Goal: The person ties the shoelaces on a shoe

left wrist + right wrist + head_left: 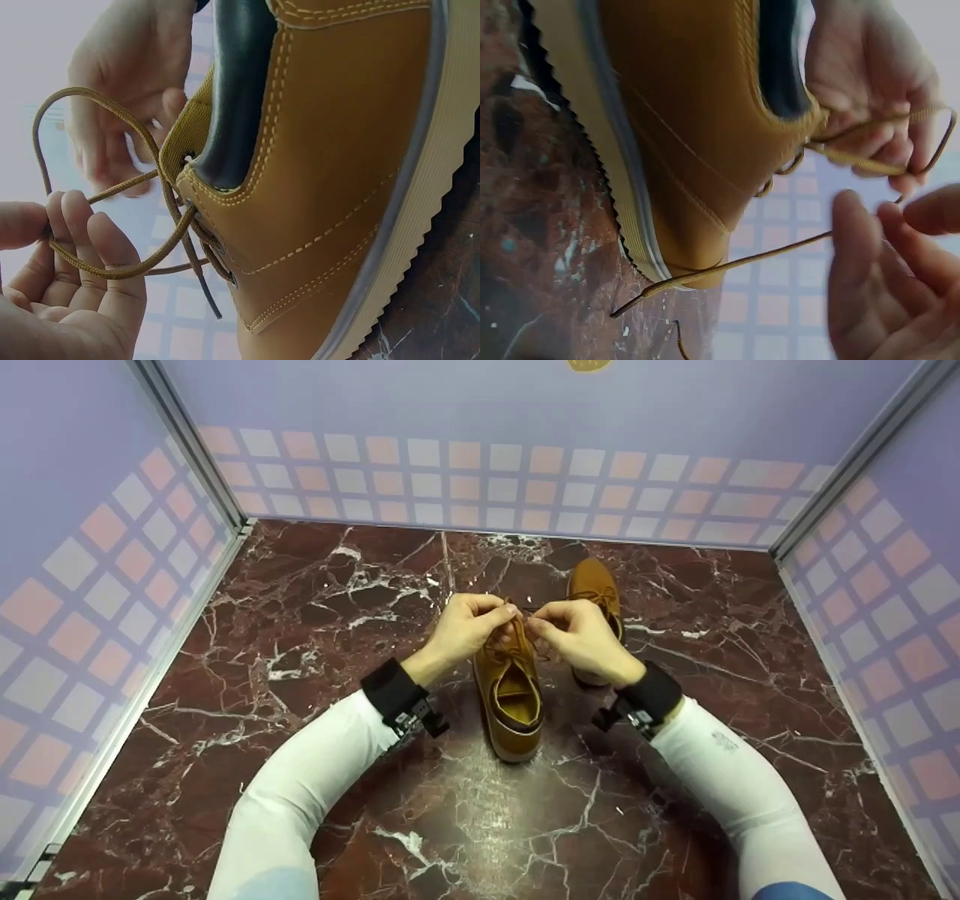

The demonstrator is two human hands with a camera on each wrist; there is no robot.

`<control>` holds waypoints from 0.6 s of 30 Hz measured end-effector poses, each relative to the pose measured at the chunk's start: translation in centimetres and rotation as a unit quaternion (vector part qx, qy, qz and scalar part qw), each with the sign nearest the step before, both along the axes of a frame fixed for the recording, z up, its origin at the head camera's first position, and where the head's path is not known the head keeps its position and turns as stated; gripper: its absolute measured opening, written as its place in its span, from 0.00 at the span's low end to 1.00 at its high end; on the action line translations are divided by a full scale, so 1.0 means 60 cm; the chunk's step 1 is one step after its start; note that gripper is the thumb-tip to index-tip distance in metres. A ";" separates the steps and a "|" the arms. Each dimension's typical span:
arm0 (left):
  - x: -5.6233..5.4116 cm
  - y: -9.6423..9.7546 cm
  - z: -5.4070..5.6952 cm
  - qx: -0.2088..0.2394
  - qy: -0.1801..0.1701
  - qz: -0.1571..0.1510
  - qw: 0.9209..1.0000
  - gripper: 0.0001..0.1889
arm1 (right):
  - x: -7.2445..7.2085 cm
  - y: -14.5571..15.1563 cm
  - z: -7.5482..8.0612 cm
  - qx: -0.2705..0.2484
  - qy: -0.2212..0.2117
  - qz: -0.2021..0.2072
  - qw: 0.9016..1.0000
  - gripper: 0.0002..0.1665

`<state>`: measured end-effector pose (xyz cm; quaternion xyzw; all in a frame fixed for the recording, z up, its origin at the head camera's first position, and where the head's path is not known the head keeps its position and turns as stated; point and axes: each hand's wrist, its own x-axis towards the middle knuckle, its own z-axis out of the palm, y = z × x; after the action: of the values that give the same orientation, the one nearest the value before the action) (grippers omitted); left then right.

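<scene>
A tan lace-up shoe (517,727) stands on the floor between the two hands, its dark-lined opening toward me. Over its front, the left hand (466,624) pinches a brown shoelace (97,94) between thumb and fingers, and the lace bends in a loop above the tongue. Just to its right, the right hand (581,637) pinches lace between thumb and index finger. In the right wrist view a loose lace end (727,266) runs from that hand across the shoe's side. A second tan shoe (594,577) stands beyond the right hand, partly hidden by it.
The floor (337,825) is dark red marble pattern with white veins and small white specks. Lilac panels with pink and white squares (424,484) enclose it at the back and both sides. Black straps with small cameras (401,690) sit on the wrists.
</scene>
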<state>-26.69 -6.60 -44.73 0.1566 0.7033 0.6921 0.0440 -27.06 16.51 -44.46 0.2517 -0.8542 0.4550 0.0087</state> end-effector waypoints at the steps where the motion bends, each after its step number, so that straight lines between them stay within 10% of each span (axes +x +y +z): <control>1: 0.000 0.000 0.001 -0.001 0.001 -0.004 1.000 0.11 | -0.008 -0.002 0.001 0.014 -0.014 0.001 1.000 0.11; 8: 0.004 -0.001 0.002 -0.022 0.024 -0.041 0.999 0.11 | -0.040 -0.016 -0.008 0.056 -0.126 0.052 0.989 0.11; 18: 0.005 -0.002 -0.004 -0.041 0.034 -0.078 0.996 0.13 | -0.046 -0.023 -0.012 0.108 -0.115 0.091 0.983 0.11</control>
<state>-26.42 -6.71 -44.95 0.2329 0.7177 0.6514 0.0803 -29.80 15.16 -45.17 0.2741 -0.8670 0.3848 -0.1584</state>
